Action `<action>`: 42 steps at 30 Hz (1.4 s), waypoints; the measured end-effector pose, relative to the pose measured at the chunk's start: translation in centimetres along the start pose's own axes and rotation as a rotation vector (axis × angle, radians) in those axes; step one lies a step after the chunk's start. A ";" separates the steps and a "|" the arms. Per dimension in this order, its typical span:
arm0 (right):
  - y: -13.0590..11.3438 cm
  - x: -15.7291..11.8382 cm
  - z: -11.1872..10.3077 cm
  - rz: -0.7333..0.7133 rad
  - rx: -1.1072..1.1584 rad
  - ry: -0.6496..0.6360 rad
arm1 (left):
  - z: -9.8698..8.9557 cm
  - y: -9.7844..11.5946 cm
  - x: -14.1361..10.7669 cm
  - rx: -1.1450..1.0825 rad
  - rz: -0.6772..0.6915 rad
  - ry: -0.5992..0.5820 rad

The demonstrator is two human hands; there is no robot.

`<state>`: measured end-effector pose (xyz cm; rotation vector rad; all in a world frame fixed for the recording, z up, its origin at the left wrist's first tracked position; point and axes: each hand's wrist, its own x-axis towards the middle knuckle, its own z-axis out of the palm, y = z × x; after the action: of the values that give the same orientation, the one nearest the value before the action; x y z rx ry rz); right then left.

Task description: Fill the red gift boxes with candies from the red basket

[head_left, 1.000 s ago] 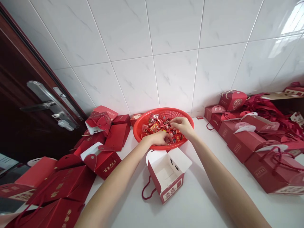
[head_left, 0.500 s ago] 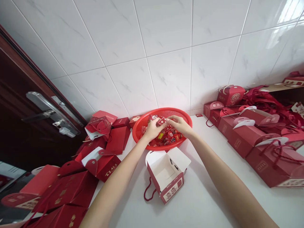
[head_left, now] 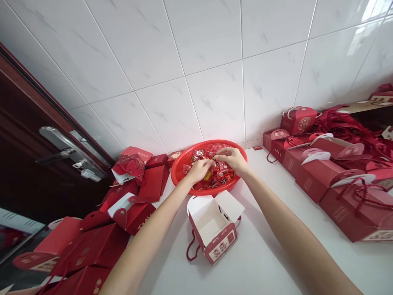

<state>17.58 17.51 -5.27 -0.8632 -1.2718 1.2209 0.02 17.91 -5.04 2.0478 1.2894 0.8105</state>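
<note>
A red plastic basket [head_left: 180,178] holds many wrapped candies [head_left: 225,167], mostly red. Both hands are over it. My left hand [head_left: 200,170] reaches down among the candies with its fingers bent together; what they grip, if anything, is hidden. On the basket's right side, my right hand [head_left: 231,158] has its thumb and fingers pinched together at the candies, and the thing between them is too small to name. Just in front of the basket stands an open red gift box [head_left: 211,233] with a white inside, its lid flaps up and a dark red cord at its left.
Red gift boxes [head_left: 92,246] are heaped on the left, beside a dark door with a metal handle [head_left: 66,153]. A row of closed boxes [head_left: 322,176] runs along the right, with red ribbons [head_left: 346,127] behind. A tiled wall [head_left: 215,94] rises behind the basket.
My left hand has turned and lowered into the candies, apart from my right hand. The red packet seen between both hands is no longer held up there. The view has shifted slightly.
</note>
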 end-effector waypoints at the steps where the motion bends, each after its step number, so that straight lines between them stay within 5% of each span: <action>1: -0.1 0.0 0.0 -0.004 0.015 0.057 | 0.1 0.1 0.0 0.089 0.038 -0.045; 5: -0.2 -0.1 0.0 -0.021 0.007 0.115 | 0.6 0.2 -0.2 0.288 0.107 -0.272; 10: -0.1 -0.2 0.1 -0.017 -0.036 0.148 | 0.0 -0.5 -0.2 0.418 -0.110 -0.342; 15: -0.2 -0.1 0.3 -0.043 0.020 0.160 | 0.5 0.3 1.3 0.541 0.020 -0.396; 20: -0.3 0.2 0.6 0.083 0.215 0.170 | 2.2 1.4 3.2 0.692 -0.027 -0.549; 28: -0.6 0.1 0.6 0.026 0.151 0.240 | -0.3 -0.4 2.8 0.484 -0.134 -0.266; 35: -0.5 0.1 0.7 0.037 0.139 0.253 | -0.8 0.0 3.0 -0.201 0.060 0.069; 42: -0.1 0.3 0.5 0.020 0.131 0.315 | -0.5 -0.1 3.1 -0.435 0.066 0.195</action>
<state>17.06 17.68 -5.00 -0.9323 -0.9228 1.1190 0.67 20.86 -4.29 1.7005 1.0338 1.2267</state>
